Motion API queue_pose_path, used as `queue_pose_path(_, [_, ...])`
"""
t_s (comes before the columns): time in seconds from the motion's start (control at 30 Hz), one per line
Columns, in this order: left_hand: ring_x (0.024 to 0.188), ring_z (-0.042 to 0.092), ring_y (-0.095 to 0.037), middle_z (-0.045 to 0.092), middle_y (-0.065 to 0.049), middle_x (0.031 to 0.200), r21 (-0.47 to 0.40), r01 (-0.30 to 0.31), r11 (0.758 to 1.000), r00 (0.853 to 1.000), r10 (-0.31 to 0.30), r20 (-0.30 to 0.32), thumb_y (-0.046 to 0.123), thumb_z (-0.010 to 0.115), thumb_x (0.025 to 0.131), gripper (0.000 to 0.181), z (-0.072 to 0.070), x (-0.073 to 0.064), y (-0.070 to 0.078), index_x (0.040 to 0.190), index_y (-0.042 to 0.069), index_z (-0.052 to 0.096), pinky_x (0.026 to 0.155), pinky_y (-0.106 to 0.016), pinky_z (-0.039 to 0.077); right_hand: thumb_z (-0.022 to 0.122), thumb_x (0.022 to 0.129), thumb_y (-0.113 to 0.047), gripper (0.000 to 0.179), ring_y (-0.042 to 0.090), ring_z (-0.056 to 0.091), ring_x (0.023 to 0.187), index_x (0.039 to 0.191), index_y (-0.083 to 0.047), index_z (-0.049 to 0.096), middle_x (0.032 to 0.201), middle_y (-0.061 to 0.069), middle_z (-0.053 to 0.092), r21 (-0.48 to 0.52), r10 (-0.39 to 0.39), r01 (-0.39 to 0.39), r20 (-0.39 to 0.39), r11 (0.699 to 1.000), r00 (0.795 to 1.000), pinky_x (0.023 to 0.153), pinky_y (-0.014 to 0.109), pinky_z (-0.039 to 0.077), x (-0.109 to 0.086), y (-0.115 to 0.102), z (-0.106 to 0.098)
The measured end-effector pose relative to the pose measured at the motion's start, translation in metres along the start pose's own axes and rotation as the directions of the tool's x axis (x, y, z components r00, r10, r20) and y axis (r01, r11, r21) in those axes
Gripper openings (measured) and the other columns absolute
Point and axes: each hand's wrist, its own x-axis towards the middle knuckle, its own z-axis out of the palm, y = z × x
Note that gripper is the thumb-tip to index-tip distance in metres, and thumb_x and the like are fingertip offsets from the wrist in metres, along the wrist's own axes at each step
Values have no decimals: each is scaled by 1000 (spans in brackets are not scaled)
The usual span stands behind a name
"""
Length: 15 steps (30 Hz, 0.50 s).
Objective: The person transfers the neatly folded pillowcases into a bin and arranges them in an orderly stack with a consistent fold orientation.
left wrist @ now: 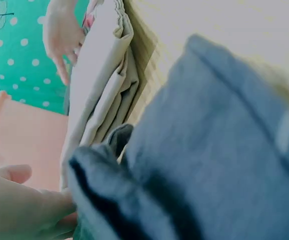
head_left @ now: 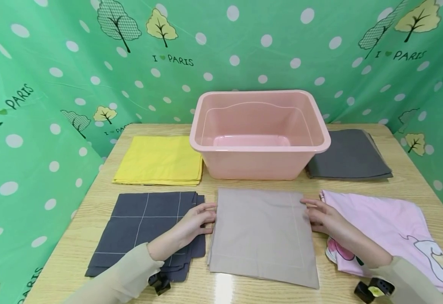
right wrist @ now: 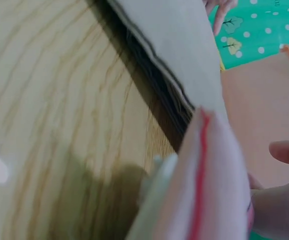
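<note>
A folded grey-beige cloth [head_left: 261, 236] lies flat at the front middle of the table, its stacked layers showing in the left wrist view. My left hand [head_left: 198, 221] is at its left edge, fingers extended and fingertips at the cloth. Opposite, my right hand [head_left: 325, 217] has its loosely bent fingers at the right edge, thumb apart in the right wrist view. Beneath my left wrist is a folded dark checked cloth [head_left: 130, 228]. A folded pink cloth [head_left: 381, 223] with printed figures lies under my right forearm.
Behind the beige cloth stands a pink plastic bin [head_left: 251, 164], with nothing visible inside. A folded yellow cloth [head_left: 160, 160] lies left of it, a folded dark grey cloth [head_left: 348, 156] to its right. Green polka-dot fabric [head_left: 244, 55] hangs around the wooden table [head_left: 73, 261].
</note>
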Motion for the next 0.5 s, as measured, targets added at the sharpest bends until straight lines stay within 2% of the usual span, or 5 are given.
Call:
queue_pose_path(0.07, [97, 49, -21, 42, -18, 123, 1, 11, 1000, 1000, -11, 7, 12, 46, 90, 42, 1, 0, 0, 130, 3, 38, 74, -36, 47, 43, 93, -24, 55, 26, 44, 112, 138, 0, 21, 137, 30, 21, 47, 11, -11, 6, 999, 1000, 84, 39, 45, 1, 0, 1])
queue_pose_path(0.13, [93, 49, -20, 43, -17, 121, -1, 13, 1000, 1000, -13, 14, 12, 47, 90, 43, 2, 0, -1, 131, 5, 38, 71, -34, 46, 44, 92, -23, 54, 20, 50, 106, 138, -2, 23, 131, 27, 32, 97, 20, -21, 17, 995, 1000, 82, 38, 46, 2, 0, 1])
queue_pose_path(0.23, [88, 48, -18, 45, -15, 116, -1, 15, 1000, 1000, -15, 27, 11, 48, 88, 44, 3, 2, -2, 131, 6, 38, 67, -31, 45, 45, 92, -22, 51, 13, 55, 97, 137, -7, 26, 119, 15, 46, 148, 20, -28, 53, 989, 998, 80, 36, 46, 3, 0, 1])
queue_pose_path(0.33, [87, 47, -18, 43, -16, 116, 7, 14, 1000, 999, -15, 51, 10, 48, 87, 46, 4, 3, -4, 132, 7, 37, 65, -30, 43, 45, 92, -22, 48, 12, 55, 93, 136, -9, 28, 111, 3, 48, 187, 20, -38, 95, 982, 995, 79, 34, 46, 4, 0, 0])
queue_pose_path(0.5, [93, 49, -19, 34, -21, 128, 18, 5, 1000, 996, -7, 87, 9, 50, 86, 47, 6, 4, -5, 132, 7, 37, 70, -31, 43, 47, 91, -19, 53, 13, 54, 93, 137, -8, 22, 111, 2, 47, 213, 25, -56, 144, 976, 989, 78, 35, 46, 5, 0, 3])
